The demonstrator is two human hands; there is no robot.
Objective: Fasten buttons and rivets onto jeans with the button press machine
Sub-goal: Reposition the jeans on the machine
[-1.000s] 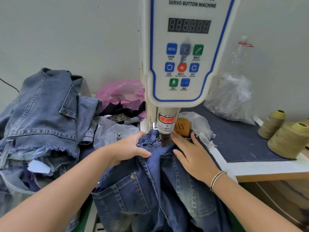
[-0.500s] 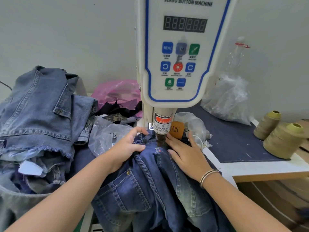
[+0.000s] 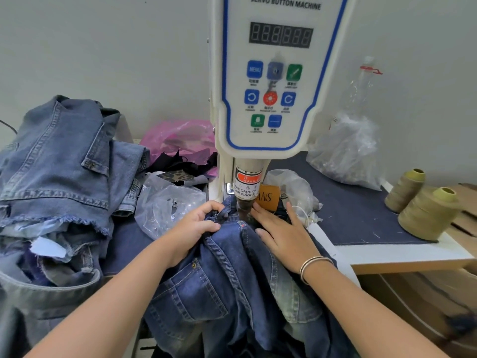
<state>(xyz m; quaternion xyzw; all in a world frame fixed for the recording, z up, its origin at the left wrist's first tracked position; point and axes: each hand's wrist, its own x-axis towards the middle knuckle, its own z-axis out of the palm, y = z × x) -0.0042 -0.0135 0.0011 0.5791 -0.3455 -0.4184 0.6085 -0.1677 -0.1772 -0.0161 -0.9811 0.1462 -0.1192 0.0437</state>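
Dark blue jeans (image 3: 232, 285) lie under the white servo button machine (image 3: 271, 81), with their waistband at the press head (image 3: 246, 192). My left hand (image 3: 196, 226) grips a bunched fold of the waistband just left of the press head. To the right of the head, my right hand (image 3: 281, 233) lies flat on the denim with straight fingers, the fingertips close to the head. A brown leather label (image 3: 269, 197) on the jeans shows behind the fingers. A brass rivet (image 3: 193, 265) sits at a pocket corner.
A heap of lighter jeans (image 3: 56, 177) fills the left side. Clear plastic bags (image 3: 167, 202) and a pink bag (image 3: 178, 138) lie behind my left hand. On the right stand a large clear bag (image 3: 348, 156) and two olive thread cones (image 3: 428, 213).
My left hand has curled tighter and bunched the waistband up beside the press head. My right hand has stayed flat on the denim, shifted slightly.
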